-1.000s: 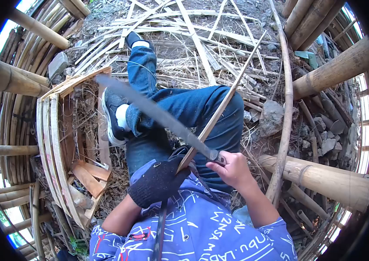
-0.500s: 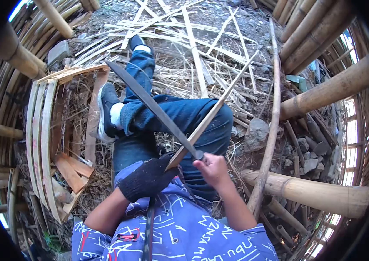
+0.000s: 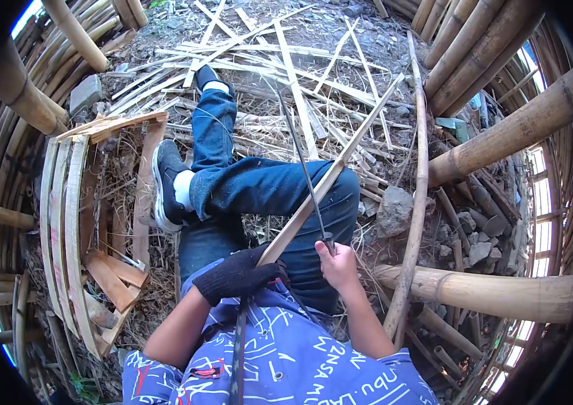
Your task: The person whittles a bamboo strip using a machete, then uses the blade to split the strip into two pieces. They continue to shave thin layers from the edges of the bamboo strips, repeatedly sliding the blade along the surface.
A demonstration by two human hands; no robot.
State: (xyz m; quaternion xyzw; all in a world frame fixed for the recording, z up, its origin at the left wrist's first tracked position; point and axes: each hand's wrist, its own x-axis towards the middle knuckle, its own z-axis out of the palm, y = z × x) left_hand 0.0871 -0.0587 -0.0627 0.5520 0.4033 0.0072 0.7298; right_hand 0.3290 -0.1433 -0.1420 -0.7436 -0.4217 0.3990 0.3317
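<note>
My left hand (image 3: 236,275), in a black knitted glove, is closed around the lower end of a pale bamboo strip (image 3: 367,125) at my lap. The strip slants up and away to the right, over my bent knee (image 3: 337,185). In my bare right hand (image 3: 340,268) is the handle of a long-bladed machete (image 3: 298,148), thumb lying along its top. Its dark blade shows nearly edge-on, pointing away and slightly left, and crosses the strip in this view above my thigh.
Several split bamboo strips (image 3: 293,88) lie scattered on the ground ahead. A slatted wooden crate (image 3: 60,223) stands on my left. To the right are a thin pole (image 3: 421,135), a rock (image 3: 394,211) and thick bamboo poles (image 3: 502,295). Bamboo walls curve around both sides.
The machete has swung rightward from pointing up-left, and its blade has turned from broad side to nearly edge-on. My left hand keeps the strip at about the same slant.
</note>
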